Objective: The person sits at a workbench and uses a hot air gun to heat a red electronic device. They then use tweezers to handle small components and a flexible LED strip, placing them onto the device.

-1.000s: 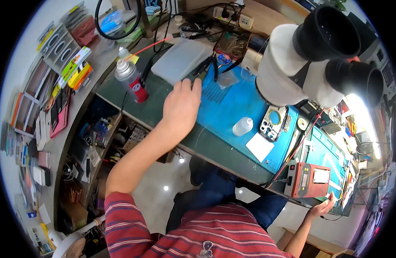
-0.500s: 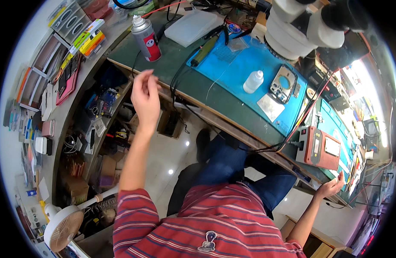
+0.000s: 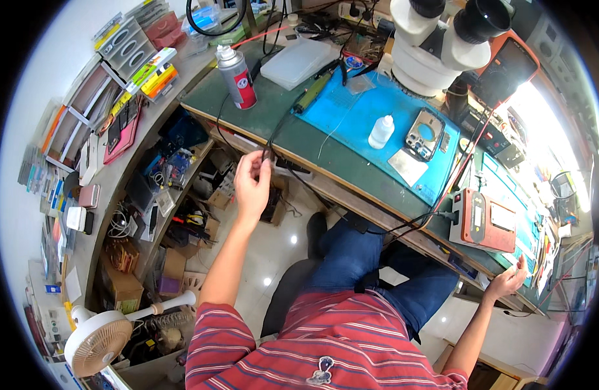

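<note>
My left hand (image 3: 253, 185) is at the bench's front edge, fingers closed on a black cable (image 3: 268, 151) that drapes over it from a green-handled tool (image 3: 311, 94). Above the hand stands a red-and-grey spray can (image 3: 236, 81). My right hand (image 3: 510, 278) is at the right front edge, just below a red-cased device (image 3: 481, 221), fingers curled; what they hold, if anything, is too small to make out. On the blue mat (image 3: 338, 117) are a small white bottle (image 3: 381, 133), a phone frame (image 3: 424, 135) and a white card (image 3: 407, 168).
A white microscope (image 3: 423, 71) overhangs the back of the bench (image 3: 208, 96). A translucent flat box (image 3: 293, 62) lies behind the can. A curved side counter (image 3: 98, 195) and shelves of cables and boxes (image 3: 169, 214) flank me at left, with a fan (image 3: 98, 344) below.
My left hand has left the green-handled tool, dropped to the front edge with fingers loose, then closed on the cable there. My right hand stays at the right edge; the whole view has shifted.
</note>
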The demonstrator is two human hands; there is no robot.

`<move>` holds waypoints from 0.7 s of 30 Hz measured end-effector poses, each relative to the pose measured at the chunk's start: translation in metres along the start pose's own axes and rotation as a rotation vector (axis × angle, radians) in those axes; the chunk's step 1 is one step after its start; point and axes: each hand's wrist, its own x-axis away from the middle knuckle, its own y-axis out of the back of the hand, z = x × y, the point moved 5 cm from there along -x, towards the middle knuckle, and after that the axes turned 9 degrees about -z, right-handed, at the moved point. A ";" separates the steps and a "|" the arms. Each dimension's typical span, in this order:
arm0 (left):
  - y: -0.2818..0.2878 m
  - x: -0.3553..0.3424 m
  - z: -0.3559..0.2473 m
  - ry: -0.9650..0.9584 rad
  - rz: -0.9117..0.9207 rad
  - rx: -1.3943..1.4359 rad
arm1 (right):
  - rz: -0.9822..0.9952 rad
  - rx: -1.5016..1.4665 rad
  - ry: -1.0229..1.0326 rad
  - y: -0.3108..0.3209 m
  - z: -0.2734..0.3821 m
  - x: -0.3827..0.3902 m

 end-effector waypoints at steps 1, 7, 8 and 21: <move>0.005 -0.003 0.000 -0.020 -0.034 -0.023 | -0.003 0.027 0.018 -0.001 0.000 0.001; 0.003 0.030 -0.029 -0.304 -0.204 -0.258 | -0.033 -0.017 0.071 0.003 0.013 -0.004; -0.006 0.051 -0.032 -0.459 -0.110 -0.267 | -0.047 -0.044 0.071 0.005 0.014 -0.004; -0.132 0.206 0.027 -0.527 0.510 -0.378 | -0.080 0.006 0.081 0.006 0.027 -0.002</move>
